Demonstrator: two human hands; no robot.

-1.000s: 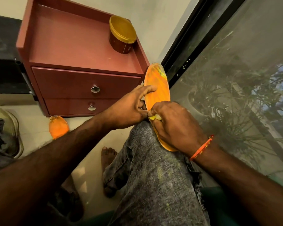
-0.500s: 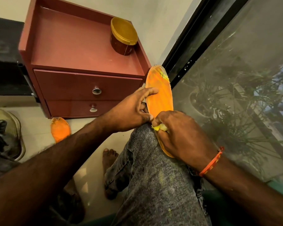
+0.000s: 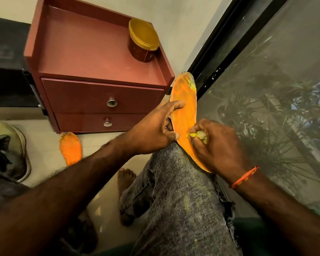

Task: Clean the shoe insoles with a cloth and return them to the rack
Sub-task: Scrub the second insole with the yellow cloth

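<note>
Down at the far left edge of the frame, a dark shoe sits on the pale tiled floor. Just right of it, in the lower left-centre, a second orange foam insole lies flat on the floor, its toe end close to the foot of a reddish-brown wooden two-drawer cabinet that fills the upper left and centre. On the cabinet's tray-like top, toward its right rear corner, stands a round brown jar with a yellow lid.

Across the centre of the frame, the left hand grips the left edge of a long orange foam insole; the forefinger lies stretched over the upper face, while the other fingers curl around the edge. This insole stands tilted, its toe end pointing to the upper centre near the cabinet's right front corner and its heel end resting low on a knee in grey mottled jeans.

To the right of centre, the right hand has its fingers curled tight, pinching a small wad of yellow cloth and pressing it against the insole's middle. An orange thread bracelet circles that wrist. Behind, a dark-framed window with plants outside takes up the right of the frame.
</note>
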